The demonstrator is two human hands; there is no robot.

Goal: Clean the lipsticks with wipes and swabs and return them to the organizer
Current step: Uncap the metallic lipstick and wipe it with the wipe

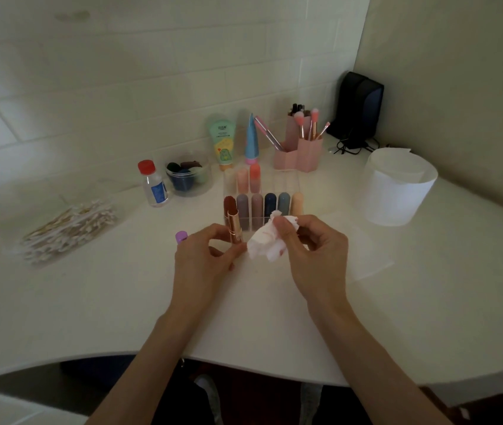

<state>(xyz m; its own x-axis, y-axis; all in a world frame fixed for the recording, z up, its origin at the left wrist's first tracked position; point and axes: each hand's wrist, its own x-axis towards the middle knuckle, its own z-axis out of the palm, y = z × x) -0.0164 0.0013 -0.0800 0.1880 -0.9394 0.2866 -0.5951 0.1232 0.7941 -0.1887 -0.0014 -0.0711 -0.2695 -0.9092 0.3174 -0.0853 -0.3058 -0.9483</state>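
Observation:
My left hand (pixel 205 256) grips a rose-gold lipstick tube (pixel 234 226) upright by its base, cap off. A purple cap (pixel 181 236) peeks out just left of that hand. My right hand (pixel 310 250) pinches a crumpled white wipe (pixel 264 243) stained pink, held right beside the tube. Behind both hands stands the clear organizer (pixel 287 182) with several capped lipsticks (pixel 256 207) in two rows. A clear box of cotton swabs (pixel 69 231) lies at the left.
A white tub of wipes (pixel 397 191) stands at the right. Behind are a red-capped bottle (pixel 153 187), a bowl of sponges (pixel 188 174), two tubes (pixel 222 142), a pink brush holder (pixel 300 148) and a black speaker (pixel 360 105). The table edge (pixel 244 363) curves near me.

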